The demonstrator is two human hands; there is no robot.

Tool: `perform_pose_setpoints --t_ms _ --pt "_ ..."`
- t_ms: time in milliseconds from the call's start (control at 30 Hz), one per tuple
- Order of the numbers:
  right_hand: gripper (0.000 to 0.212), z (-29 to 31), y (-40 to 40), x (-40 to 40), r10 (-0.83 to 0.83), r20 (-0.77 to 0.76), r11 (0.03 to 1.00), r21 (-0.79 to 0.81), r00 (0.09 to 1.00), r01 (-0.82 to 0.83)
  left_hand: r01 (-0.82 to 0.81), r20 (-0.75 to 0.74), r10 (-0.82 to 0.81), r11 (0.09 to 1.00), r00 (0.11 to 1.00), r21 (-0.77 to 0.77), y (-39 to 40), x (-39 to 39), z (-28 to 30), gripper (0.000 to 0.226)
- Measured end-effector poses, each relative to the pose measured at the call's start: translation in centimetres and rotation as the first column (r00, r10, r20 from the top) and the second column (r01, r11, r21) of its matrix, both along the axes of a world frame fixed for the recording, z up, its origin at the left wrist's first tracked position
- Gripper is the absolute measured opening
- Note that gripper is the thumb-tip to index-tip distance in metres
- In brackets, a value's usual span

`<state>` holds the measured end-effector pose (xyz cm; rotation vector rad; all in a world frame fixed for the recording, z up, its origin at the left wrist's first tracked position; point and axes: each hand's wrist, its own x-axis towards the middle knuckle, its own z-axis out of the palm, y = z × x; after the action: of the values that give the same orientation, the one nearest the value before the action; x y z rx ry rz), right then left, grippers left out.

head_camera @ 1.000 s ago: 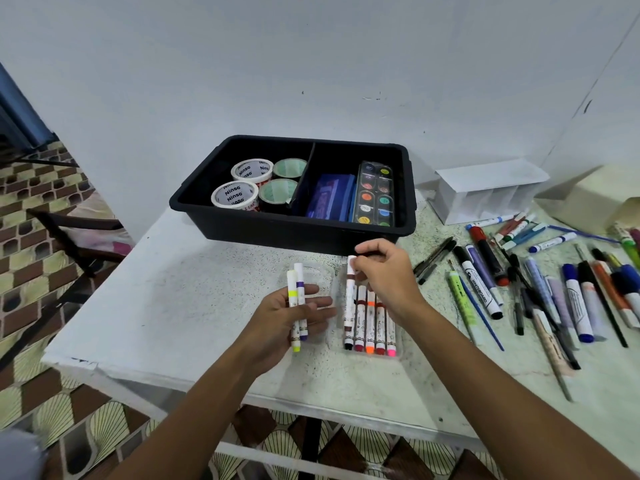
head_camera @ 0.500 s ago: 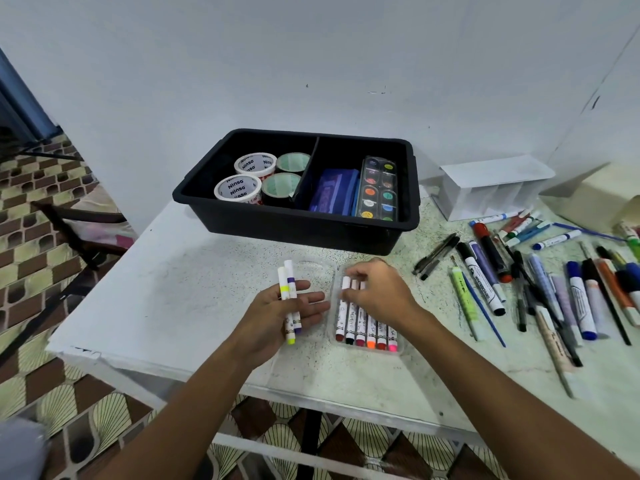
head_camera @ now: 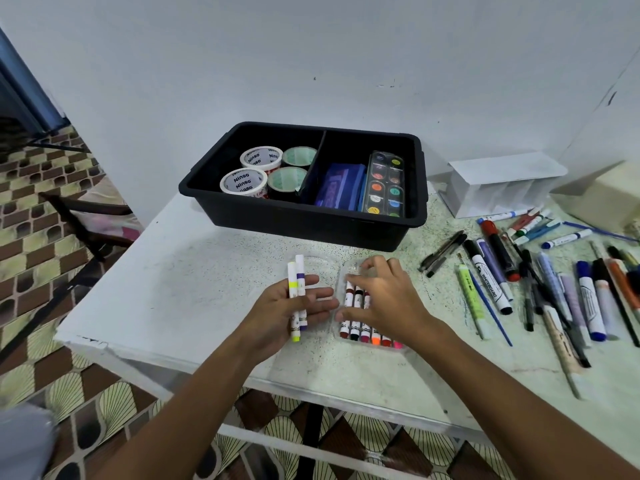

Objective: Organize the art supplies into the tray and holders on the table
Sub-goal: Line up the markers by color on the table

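Observation:
My left hand (head_camera: 273, 317) holds two white markers (head_camera: 296, 284), one yellow-banded and one purple-banded, side by side against its palm. Just to its right lies a clear plastic case (head_camera: 337, 271) with a row of coloured markers (head_camera: 358, 332) in it. My right hand (head_camera: 388, 299) rests flat on that row, its fingers pressing the upper ends of the markers. The black two-part tray (head_camera: 301, 220) stands behind, with tape rolls (head_camera: 244, 180) in its left half and a blue eraser (head_camera: 337, 188) and a paint palette (head_camera: 386, 188) in its right half.
A white divided holder (head_camera: 502, 185) lies on its side at the back right, beside a beige box (head_camera: 602, 195). Several loose pens, markers and brushes (head_camera: 554, 289) are strewn over the right of the table. The table's front edge (head_camera: 207, 362) runs just below my hands.
My right hand has laid down the marker it pinched at the case's top and now lies flat over the row. My left hand has stayed in place with its two markers.

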<state>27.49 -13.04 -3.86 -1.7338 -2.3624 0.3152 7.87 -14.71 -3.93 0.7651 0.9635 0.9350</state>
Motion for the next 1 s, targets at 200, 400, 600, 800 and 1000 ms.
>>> perform_pose_setpoints --t_ms 200,400,600,800,1000 --pt "0.035 3.6 1.1 -4.1 -0.149 -0.666 0.982 -0.186 0.731 0.030 0.201 -0.119 -0.190 0.975 0.975 0.092 -0.4 0.1 0.9 0.034" --pt "0.009 3.9 2.7 -4.8 -0.288 -0.826 0.954 -0.290 0.485 0.072 0.117 -0.068 -0.112 0.990 0.991 0.083 -0.2 -1.1 1.6 0.031" --pt "0.018 2.3 4.0 -3.5 -0.333 -0.689 0.941 -0.285 0.643 0.182 -0.138 -0.229 0.155 0.986 0.961 0.090 0.7 -2.9 1.4 0.024" --pt "0.019 1.3 3.9 -4.2 -0.296 -0.568 0.954 -0.215 0.768 0.208 -0.239 -0.140 0.235 0.971 0.962 -0.011 1.3 -2.4 2.0 0.031" --pt "0.016 0.5 3.3 -3.8 -0.237 -0.367 0.968 -0.169 0.899 0.186 -0.121 -0.399 0.167 0.983 0.902 0.138 1.5 -2.2 2.3 0.020"
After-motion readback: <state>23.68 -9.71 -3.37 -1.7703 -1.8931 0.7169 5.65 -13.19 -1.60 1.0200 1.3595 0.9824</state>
